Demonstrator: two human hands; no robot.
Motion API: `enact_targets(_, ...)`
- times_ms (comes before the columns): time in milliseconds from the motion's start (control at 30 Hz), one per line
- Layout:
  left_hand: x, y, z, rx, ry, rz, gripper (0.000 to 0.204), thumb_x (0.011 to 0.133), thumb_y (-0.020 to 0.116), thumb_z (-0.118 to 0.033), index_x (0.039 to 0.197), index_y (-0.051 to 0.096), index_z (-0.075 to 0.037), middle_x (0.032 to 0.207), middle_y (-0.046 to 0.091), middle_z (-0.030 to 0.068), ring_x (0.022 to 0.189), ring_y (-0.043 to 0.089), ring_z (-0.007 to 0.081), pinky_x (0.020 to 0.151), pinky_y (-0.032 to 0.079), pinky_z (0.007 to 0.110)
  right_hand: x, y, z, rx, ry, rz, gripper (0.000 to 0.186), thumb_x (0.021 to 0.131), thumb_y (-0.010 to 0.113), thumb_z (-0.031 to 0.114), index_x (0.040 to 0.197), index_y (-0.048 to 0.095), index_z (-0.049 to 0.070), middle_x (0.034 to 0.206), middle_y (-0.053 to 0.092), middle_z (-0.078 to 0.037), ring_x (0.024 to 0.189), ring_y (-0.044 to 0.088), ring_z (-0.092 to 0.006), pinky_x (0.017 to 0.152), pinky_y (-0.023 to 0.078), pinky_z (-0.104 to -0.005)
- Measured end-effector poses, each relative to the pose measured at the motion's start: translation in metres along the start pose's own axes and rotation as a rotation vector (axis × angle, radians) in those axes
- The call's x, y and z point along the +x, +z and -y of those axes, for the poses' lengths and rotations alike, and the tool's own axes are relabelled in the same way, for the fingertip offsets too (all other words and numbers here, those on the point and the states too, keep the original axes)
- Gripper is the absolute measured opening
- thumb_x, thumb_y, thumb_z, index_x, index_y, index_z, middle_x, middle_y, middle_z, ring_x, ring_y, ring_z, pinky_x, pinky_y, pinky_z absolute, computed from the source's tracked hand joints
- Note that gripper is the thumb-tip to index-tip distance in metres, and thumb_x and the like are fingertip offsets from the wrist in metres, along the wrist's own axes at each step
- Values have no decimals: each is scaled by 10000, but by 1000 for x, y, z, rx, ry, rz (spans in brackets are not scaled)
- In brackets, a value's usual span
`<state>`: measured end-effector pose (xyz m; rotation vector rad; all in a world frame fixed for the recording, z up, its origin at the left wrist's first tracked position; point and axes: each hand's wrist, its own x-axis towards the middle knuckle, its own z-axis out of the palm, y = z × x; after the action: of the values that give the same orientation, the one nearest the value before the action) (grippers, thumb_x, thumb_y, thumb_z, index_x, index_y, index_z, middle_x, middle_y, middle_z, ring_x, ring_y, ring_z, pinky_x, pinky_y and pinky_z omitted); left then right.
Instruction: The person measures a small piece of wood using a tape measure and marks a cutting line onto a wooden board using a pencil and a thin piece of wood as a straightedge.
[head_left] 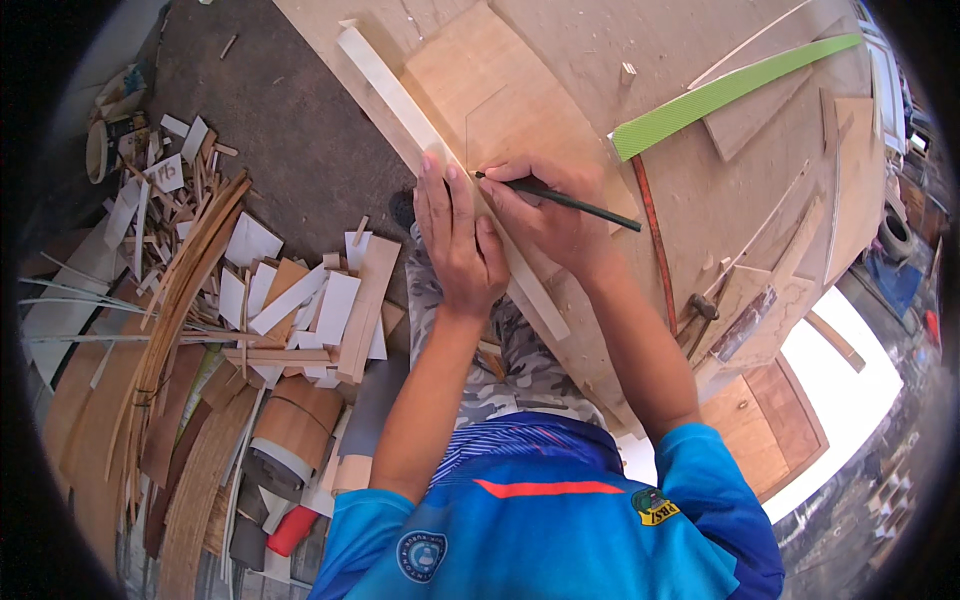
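Note:
A pencil (580, 205) with a dark green barrel is pinched in my right hand (565, 205). Its tip touches a thin plywood piece (530, 75) close to a straight pale wooden strip (385, 82). Thin pencil lines show on the plywood, one running up from the tip and then slanting right. My left hand (460, 245) lies flat over the middle of the strip, fingers stretched out and close together. Part of the strip is hidden beneath my hands. The plywood rests on a large wooden worktop (590, 300).
On the worktop's right lie a green ribbed strip (730, 95), a narrow reddish strip (653, 240), a hammer (704, 307) and wood offcuts (755, 115). Left of my legs, wood scraps (290, 300), long bent strips (170, 350) and brown sheet rolls (295, 415) cover the floor.

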<state>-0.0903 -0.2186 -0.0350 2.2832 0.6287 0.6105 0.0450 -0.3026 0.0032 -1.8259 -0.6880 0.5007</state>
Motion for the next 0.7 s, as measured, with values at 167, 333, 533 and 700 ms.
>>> enact_targets(167, 2, -1, -1, 14, 5, -6, 637, 1062, 498, -170, 1639, 425, 91, 1714, 334, 372, 1583, 355, 535, 1291, 267, 611, 3, -5, 5, -87, -23, 36, 118, 903, 866, 73, 992, 803, 28, 967, 841, -124, 840, 829, -208, 727, 638, -308)
enact_targets(333, 3, 0, -1, 21, 9, -15, 643, 1051, 505, -167, 1630, 431, 104, 1708, 335, 382, 1579, 362, 536, 1286, 279, 612, -3, -9, 8, -164, -41, 48, 126, 877, 885, 97, 950, 800, 39, 960, 841, -112, 832, 826, -207, 726, 636, -313)
enact_targets(533, 3, -1, -3, 34, 6, -13, 667, 1029, 511, -171, 1627, 428, 113, 1710, 333, 381, 1574, 367, 538, 1284, 293, 609, -26, -15, 10, -142, -38, 36, 105, 868, 874, 90, 912, 787, 52, 965, 843, -99, 828, 824, -214, 724, 636, -317)
enact_targets(700, 3, 0, -4, 37, 1, -13, 688, 1011, 508, -174, 1632, 422, 110, 1713, 328, 378, 1577, 362, 533, 1291, 290, 605, -35, -19, 10, -154, -38, 46, 96, 853, 863, 71, 908, 785, 55, 995, 845, -100, 819, 821, -201, 710, 635, -307)
